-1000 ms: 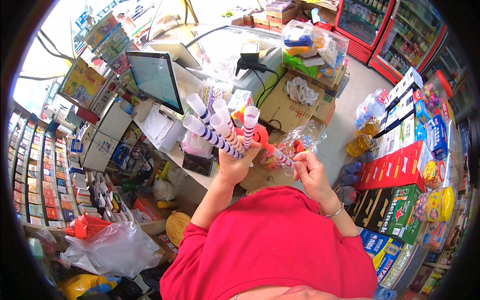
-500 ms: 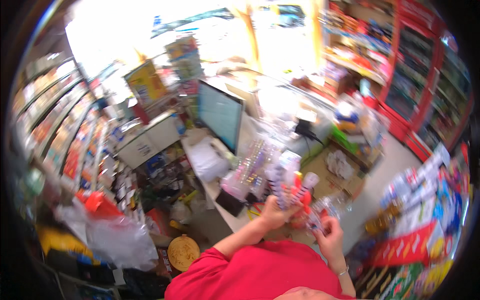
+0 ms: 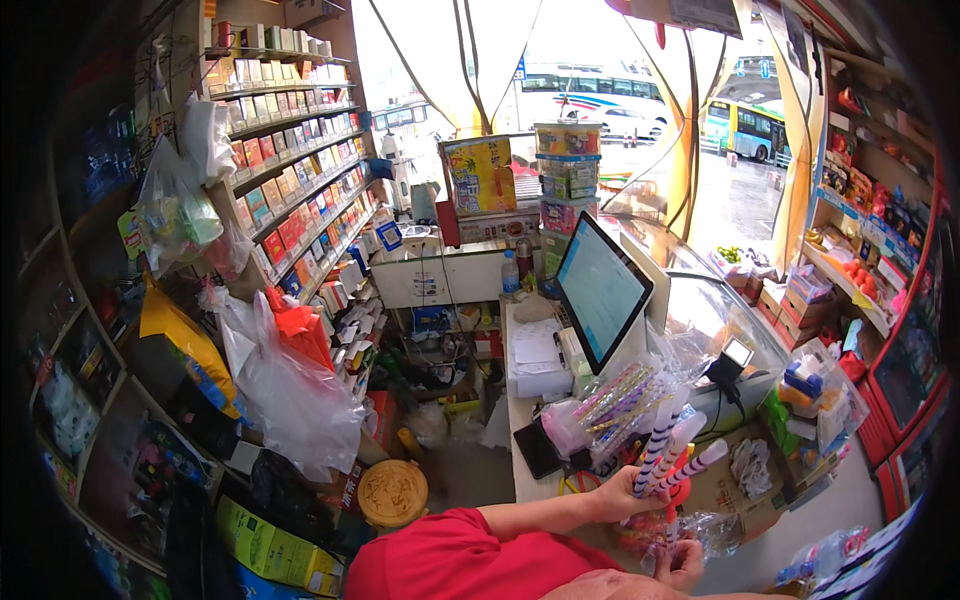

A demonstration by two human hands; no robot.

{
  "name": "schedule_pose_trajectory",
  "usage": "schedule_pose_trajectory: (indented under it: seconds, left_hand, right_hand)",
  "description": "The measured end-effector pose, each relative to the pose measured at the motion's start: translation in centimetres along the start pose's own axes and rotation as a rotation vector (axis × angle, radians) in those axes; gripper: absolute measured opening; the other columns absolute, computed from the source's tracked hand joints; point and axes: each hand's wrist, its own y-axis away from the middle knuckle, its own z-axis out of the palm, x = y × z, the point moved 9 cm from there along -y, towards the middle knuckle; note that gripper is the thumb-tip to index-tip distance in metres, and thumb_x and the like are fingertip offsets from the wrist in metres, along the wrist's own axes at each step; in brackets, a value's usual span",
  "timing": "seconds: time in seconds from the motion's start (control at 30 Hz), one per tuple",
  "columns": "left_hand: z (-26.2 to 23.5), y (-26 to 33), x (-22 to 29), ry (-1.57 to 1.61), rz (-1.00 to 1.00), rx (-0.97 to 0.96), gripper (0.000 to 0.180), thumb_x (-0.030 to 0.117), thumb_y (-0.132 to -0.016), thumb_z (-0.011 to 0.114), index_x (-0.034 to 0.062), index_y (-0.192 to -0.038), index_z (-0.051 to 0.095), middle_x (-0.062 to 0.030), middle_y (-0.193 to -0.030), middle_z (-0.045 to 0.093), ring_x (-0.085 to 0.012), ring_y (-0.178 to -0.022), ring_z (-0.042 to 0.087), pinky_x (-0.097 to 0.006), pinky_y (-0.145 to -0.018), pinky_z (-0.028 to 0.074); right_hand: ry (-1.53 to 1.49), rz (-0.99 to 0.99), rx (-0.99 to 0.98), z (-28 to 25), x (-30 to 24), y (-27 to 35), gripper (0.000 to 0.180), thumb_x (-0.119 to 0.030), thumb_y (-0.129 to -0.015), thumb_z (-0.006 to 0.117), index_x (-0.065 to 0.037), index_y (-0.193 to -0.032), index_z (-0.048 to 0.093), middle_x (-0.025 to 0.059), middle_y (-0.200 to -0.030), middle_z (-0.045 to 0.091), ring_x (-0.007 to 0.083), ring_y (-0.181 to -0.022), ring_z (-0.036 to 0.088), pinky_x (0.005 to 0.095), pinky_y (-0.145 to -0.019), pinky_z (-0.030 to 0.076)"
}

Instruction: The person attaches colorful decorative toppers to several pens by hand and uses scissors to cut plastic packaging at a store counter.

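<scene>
Indoors, a person in a red top (image 3: 460, 560) gripped several striped plastic tubes (image 3: 707, 458) in the left hand (image 3: 618, 496), its fingers clamped around their lower ends and the tubes fanning upward beyond the edge of the counter (image 3: 530, 488). Just below, the right hand (image 3: 682, 567) had thumb and fingertips pinched together on a narrow red stick (image 3: 671, 517), near a crumpled clear plastic bag (image 3: 714, 530). Behind the tubes, a clear-wrapped bundle of colorful sticks (image 3: 628, 400) lay beside a dark phone (image 3: 537, 450), with a tilted monitor (image 3: 603, 290) farther back. A round wooden stool (image 3: 392, 492) stood to the left.
</scene>
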Motion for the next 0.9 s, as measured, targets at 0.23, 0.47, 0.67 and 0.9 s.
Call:
schedule_pose_trajectory:
  seconds: [0.23, 0.47, 0.67, 0.9]
  left_hand:
    - [1.1, -0.1, 1.2, -0.006, -0.016, -0.078, 0.007, 0.006, -0.084, 0.067, 0.0045, -0.086, 0.061, 0.0005, -0.074, 0.061, -0.007, -0.07, 0.057, -0.023, -0.065, 0.048]
    - [1.2, 0.8, -0.6, 0.056, -0.141, 0.028, 0.008, 0.008, -0.085, 0.067, 0.0034, -0.091, 0.064, 0.0014, -0.083, 0.063, -0.0065, -0.078, 0.057, -0.024, -0.072, 0.048]
    - [1.3, 0.9, -2.1, 0.084, -0.073, 0.014, 0.01, 0.003, -0.082, 0.069, 0.0054, -0.09, 0.062, 0.0013, -0.084, 0.063, -0.0067, -0.078, 0.058, -0.024, -0.073, 0.048]
    - [1.3, 1.4, -1.5, 0.048, -0.141, 0.129, 0.008, 0.0, -0.08, 0.069, 0.0059, -0.082, 0.064, 0.0026, -0.08, 0.063, -0.0071, -0.076, 0.059, -0.024, -0.069, 0.048]
  right_hand:
    - [-0.502, 0.257, -0.416, 1.7, -3.6, -0.2, 0.018, -0.023, -0.095, 0.052, -0.006, -0.087, 0.055, -0.0003, -0.074, 0.055, 0.0077, -0.063, 0.047, 0.0209, -0.057, 0.041]
    - [-0.01, 0.031, -0.02, -1.4, -4.1, -0.6, 0.012, -0.016, -0.089, 0.061, -0.005, -0.085, 0.06, 0.0053, -0.075, 0.058, 0.0161, -0.065, 0.053, 0.0284, -0.061, 0.045]
    - [-0.229, 0.191, -0.066, -1.0, -0.8, 0.8, 0.013, -0.017, -0.091, 0.058, -0.005, -0.088, 0.059, 0.0031, -0.075, 0.058, 0.0131, -0.066, 0.052, 0.0263, -0.06, 0.042]
    - [-0.211, 0.315, 0.016, -1.6, -3.3, -0.2, 0.02, -0.018, -0.086, 0.065, -0.005, -0.078, 0.052, 0.0004, -0.06, 0.051, 0.0079, -0.055, 0.047, 0.0247, -0.05, 0.038]
